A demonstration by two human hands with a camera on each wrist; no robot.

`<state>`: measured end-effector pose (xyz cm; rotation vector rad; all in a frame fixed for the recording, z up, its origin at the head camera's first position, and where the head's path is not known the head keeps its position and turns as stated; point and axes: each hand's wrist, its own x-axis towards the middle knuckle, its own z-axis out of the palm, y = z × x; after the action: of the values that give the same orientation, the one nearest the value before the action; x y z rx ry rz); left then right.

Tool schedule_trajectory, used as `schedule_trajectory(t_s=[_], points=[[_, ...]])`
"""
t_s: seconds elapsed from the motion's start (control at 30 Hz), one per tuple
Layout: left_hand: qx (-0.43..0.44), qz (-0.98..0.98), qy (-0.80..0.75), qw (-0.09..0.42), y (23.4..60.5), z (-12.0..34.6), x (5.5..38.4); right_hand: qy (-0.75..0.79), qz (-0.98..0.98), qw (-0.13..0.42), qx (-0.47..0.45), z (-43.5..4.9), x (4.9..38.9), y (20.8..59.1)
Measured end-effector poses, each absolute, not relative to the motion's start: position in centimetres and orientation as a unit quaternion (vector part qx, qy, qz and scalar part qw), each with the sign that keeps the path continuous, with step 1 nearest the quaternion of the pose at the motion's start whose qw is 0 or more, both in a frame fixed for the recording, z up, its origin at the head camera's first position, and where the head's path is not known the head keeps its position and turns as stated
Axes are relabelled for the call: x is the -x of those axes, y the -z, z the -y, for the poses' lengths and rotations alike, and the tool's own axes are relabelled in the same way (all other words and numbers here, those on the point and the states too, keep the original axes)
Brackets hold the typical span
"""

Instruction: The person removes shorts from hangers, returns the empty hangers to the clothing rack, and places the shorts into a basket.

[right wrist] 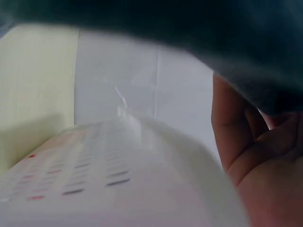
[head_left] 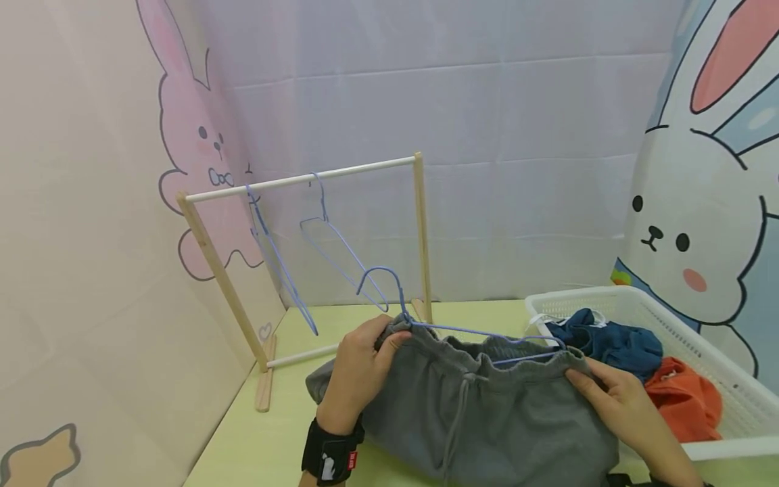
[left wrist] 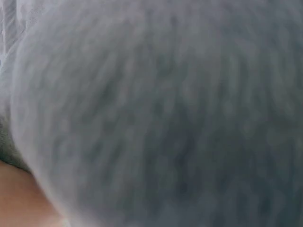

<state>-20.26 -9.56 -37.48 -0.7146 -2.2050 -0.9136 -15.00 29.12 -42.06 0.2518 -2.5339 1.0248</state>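
Observation:
Grey drawstring pants (head_left: 505, 419) are held up by the waistband between both hands, the rest lying over the table. My left hand (head_left: 356, 368) pinches the waistband's left end, thumb in front, close beside the hook of a blue wire hanger (head_left: 399, 291). The hanger's hook rises above the waistband, while its arm runs across the waist opening to the right end. There my right hand (head_left: 621, 399) grips the waistband, thumb on the front. Grey fabric (left wrist: 156, 113) fills the left wrist view; in the right wrist view, dark fabric covers the fingertips.
Behind stands a wooden rack (head_left: 424, 237) with two blue hangers, one (head_left: 282, 262) left and another (head_left: 356, 262) nearer the middle of its white bar. On the right, a white basket (head_left: 700, 331) holds a dark blue garment (head_left: 615, 345) and an orange one (head_left: 684, 399).

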Motion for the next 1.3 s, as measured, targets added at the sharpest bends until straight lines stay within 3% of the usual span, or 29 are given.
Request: schedule_trajectory(t_s=[0.47, 0.93, 1.1, 1.3], points=[[0.27, 0.828, 0.37, 0.324, 37.5, 9.8, 20.4, -0.383, 0.92, 0.068, -0.057, -28.7, 14.2, 43.3], [0.272, 0.825, 0.379, 0.319, 37.2, 9.9, 20.1, -0.378, 0.923, 0.002, -0.068, -28.6, 13.7, 42.0], [0.27, 0.828, 0.38, 0.313, 37.1, 9.9, 20.0, -0.35, 0.93, 0.044, -0.102, -29.3, 13.8, 41.1], [0.265, 0.834, 0.376, 0.306, 37.1, 10.1, 19.9, -0.331, 0.914, 0.186, -0.146, -29.2, 14.3, 38.4]])
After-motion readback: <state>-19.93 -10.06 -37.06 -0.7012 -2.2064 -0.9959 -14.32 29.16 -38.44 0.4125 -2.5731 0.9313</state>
